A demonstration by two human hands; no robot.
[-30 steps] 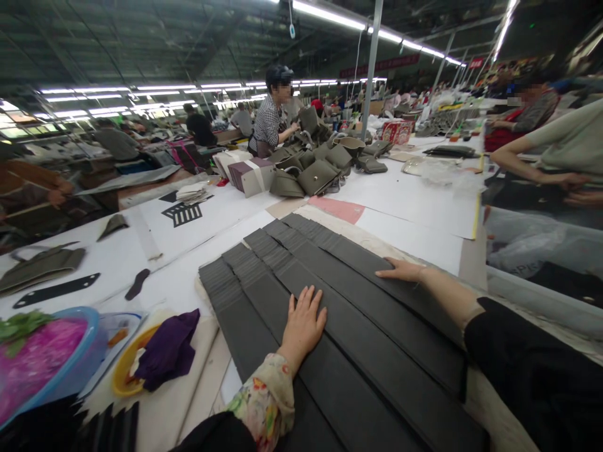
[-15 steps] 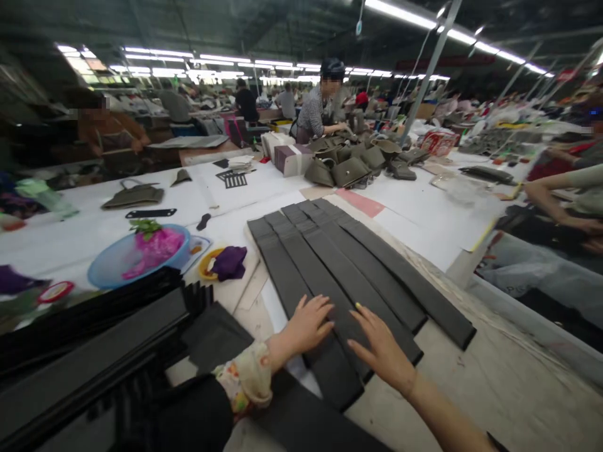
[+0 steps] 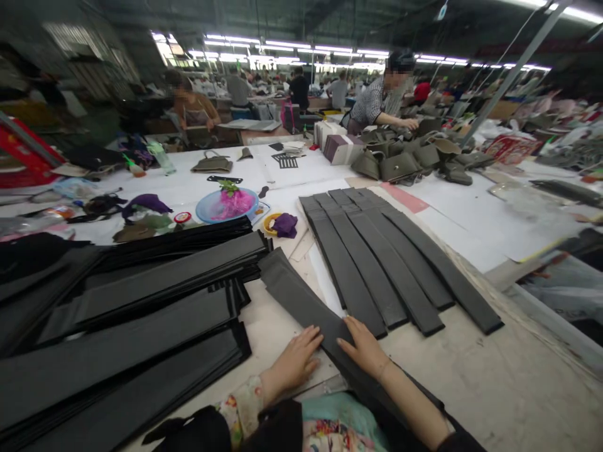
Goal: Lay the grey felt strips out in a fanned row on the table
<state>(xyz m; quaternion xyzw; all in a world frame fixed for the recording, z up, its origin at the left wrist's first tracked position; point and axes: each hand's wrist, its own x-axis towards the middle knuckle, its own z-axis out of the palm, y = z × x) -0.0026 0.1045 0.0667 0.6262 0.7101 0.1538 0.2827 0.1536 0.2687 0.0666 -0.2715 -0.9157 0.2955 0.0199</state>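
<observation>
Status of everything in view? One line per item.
Dark grey strip: lying diagonally, under the right hand
Left hand: open, fingertips at the strip's edge
Right hand: open, resting on the strip
Row of strips: side by side, slightly fanned
Stacked strips: piled, overlapping
Grey-green bags: heaped together
Blue basin: holding pink material

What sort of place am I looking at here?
Probably a handbag factory: long white-covered worktables, rows of cut dark strips, and piles of olive bags, with many workers at stations.
</observation>
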